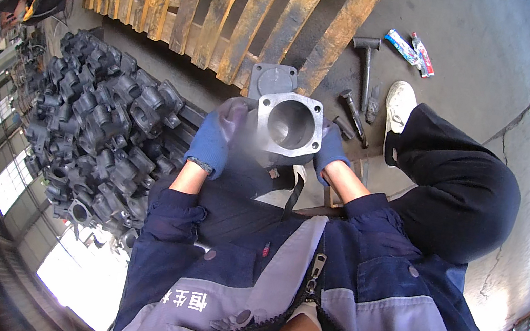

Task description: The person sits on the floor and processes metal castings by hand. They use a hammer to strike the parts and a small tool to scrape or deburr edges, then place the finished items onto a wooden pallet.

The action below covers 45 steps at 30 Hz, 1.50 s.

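Metal casting: held in front of the person, between both hands, its bright square flange and round bore facing the person.
Left hand: blue-gloved, clamped on the casting's left side; its fingers are blurred.
Right hand: blue-gloved, clamped on the opposite side, fingertips hidden behind the flange.
Grey plate: just beyond the flange; I cannot tell whether it belongs to the same casting.
Step in hand: by the look of it, steadying one casting with its open end turned into view.
Next move: seems to call for a firm grip from both sides, as the piece looks heavy.
Casting pile: many dark, similar parts, heaped at the left.
Hammer: on the floor, near the slatted wooden pallet.
Writing: pale characters and a small red mark on the jacket; two packets carry print too small to read.
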### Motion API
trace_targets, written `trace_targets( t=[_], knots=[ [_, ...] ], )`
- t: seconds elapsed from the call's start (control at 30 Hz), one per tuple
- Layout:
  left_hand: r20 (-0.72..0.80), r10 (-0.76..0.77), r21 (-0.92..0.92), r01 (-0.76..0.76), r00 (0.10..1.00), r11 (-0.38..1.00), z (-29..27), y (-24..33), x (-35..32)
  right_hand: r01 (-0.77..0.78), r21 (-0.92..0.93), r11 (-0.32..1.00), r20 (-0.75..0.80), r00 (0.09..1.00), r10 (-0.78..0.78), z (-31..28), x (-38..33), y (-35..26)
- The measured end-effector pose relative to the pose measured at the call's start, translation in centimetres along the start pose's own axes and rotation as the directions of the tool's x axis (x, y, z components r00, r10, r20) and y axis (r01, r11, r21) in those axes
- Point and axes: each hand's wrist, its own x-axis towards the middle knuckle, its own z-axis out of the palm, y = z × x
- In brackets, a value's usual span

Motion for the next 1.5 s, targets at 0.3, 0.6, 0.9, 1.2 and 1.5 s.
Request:
trace_targets(
  t=[0.3,0.6,0.9,1.2,1.5],
  knots=[
    [0.146,-0.129,-0.257,0.163,0.981,0.953,-0.1,-3.5,1.0,0.003,0.402,0.915,0.004,1.000,-0.005,-1.5,-1.7,-8.8],
    [0.364,-0.174,-0.509,0.352,0.915,0.786,-2.1,-2.9,2.0,0.098,0.222,0.970,0.073,0.990,-0.117,-3.1,-2.6,-12.3],
    [0.313,-0.016,-0.444,0.161,0.949,0.881,-0.8,-7.4,3.9,-0.167,0.240,0.956,0.196,0.973,0.121,-4.1,-2.4,-10.7],
    [0.175,-0.176,-0.379,0.231,0.969,0.896,-0.8,-9.5,4.8,0.085,0.117,0.989,0.258,0.959,-0.113,-2.3,-4.9,-12.5],
    [0.241,-0.018,-0.888,0.228,0.970,0.398,-1.8,-9.4,2.1,0.270,-0.321,0.908,0.395,0.909,-0.131,0.9,-8.2,-16.9]
  ],
)
